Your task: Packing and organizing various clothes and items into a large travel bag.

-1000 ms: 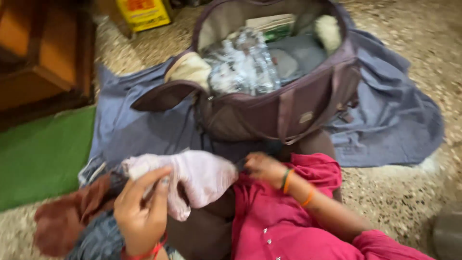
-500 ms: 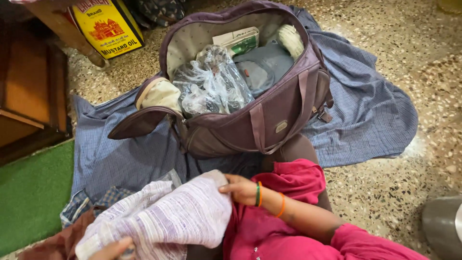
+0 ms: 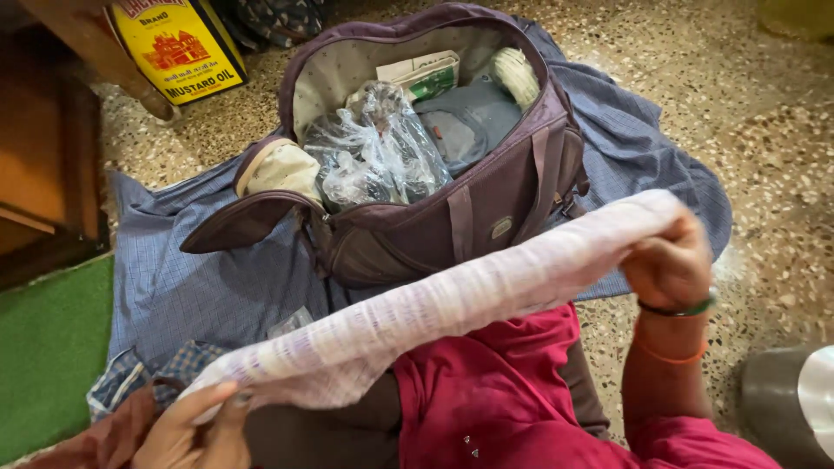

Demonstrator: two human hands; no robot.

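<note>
L hand (image 3: 187,430) cut off; cloth (image 3: 452,300) blurred

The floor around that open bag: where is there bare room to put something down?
Bare speckled floor lies right of the blue checked cloth, above the metal pot. The green mat at left is open too. The bag is stuffed, and both hands, left and right, stretch a striped cloth across the lap.

I see the cloth (image 3: 452,300) stretched across before the bag (image 3: 486,217), barring approach; bare floor (image 3: 764,113) right of the bag lies open.
</note>
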